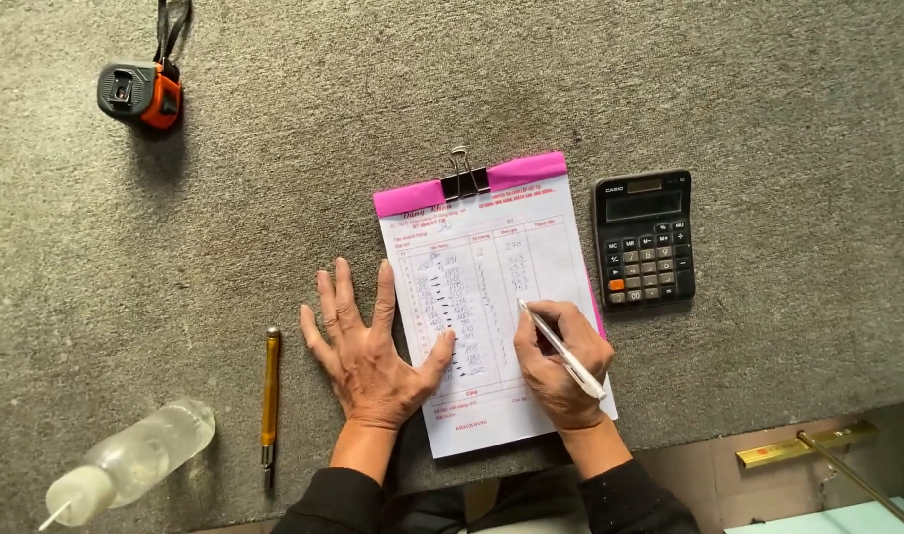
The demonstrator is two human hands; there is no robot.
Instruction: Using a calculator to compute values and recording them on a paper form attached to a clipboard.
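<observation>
My right hand (559,361) grips a white pen (562,350) with its tip on a printed form sheet (491,297), near the middle columns. The sheet is part of a pad with a pink top edge, held by a black binder clip (464,180). My left hand (368,346) lies flat with fingers spread on the grey carpeted surface (274,198). Its thumb and forefinger rest on the sheet's left edge. The sheet carries several rows of handwritten figures.
A black calculator (645,238) lies right of the pad. A yellow-handled tool (270,400) lies left of my left hand. A clear squeeze bottle (126,463) lies at lower left. An orange and black tape measure (141,94) sits at upper left. A brass-coloured bar (806,444) lies at lower right.
</observation>
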